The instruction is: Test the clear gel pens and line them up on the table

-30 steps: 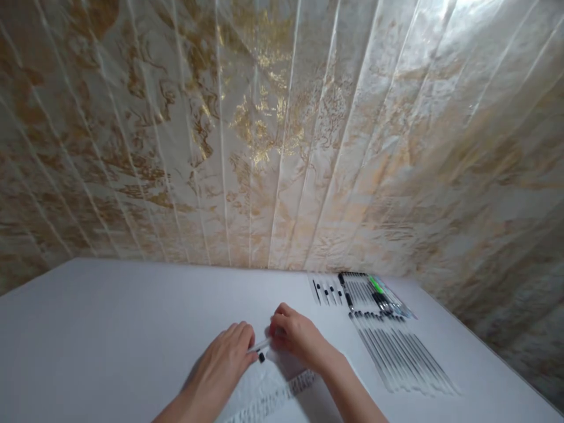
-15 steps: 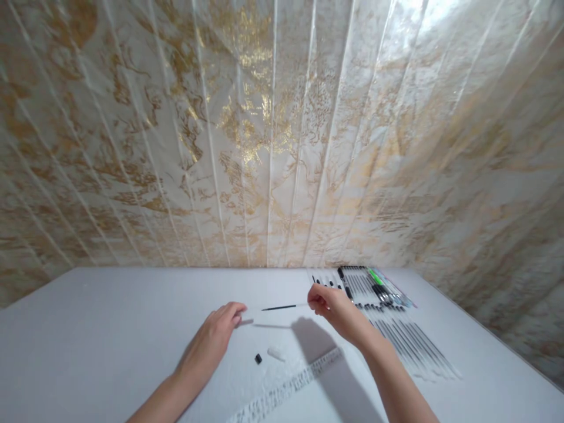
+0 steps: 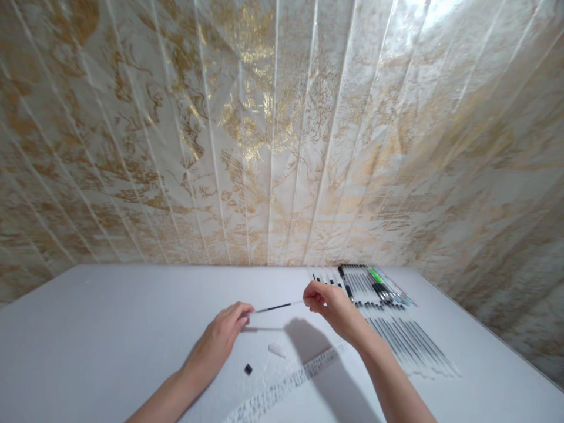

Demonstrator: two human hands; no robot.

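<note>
Over the white table, a pen refill [image 3: 279,306] with dark ink and a clear tail hangs nearly level between both hands. My right hand [image 3: 324,299] pinches its clear tail end. The refill's thin tip meets the fingers of my left hand [image 3: 231,323], which are closed on a small clear pen part, mostly hidden. Below the hands lie a small black cap [image 3: 248,369] and a short translucent piece [image 3: 277,351]. Nearer to me, a clear strip with rows of dark print [image 3: 286,385] runs diagonally across the table.
To the right lie several pen refills [image 3: 405,341] in a row, with black caps [image 3: 379,306] above them. Behind are more pen parts [image 3: 359,282] and pens with a green one [image 3: 376,274]. A gold-patterned curtain [image 3: 264,147] hangs along the table's back edge.
The refill has moved left and the left hand slightly right, so the tip now reaches the left fingers. The black cap has shifted left and nearer to me.
</note>
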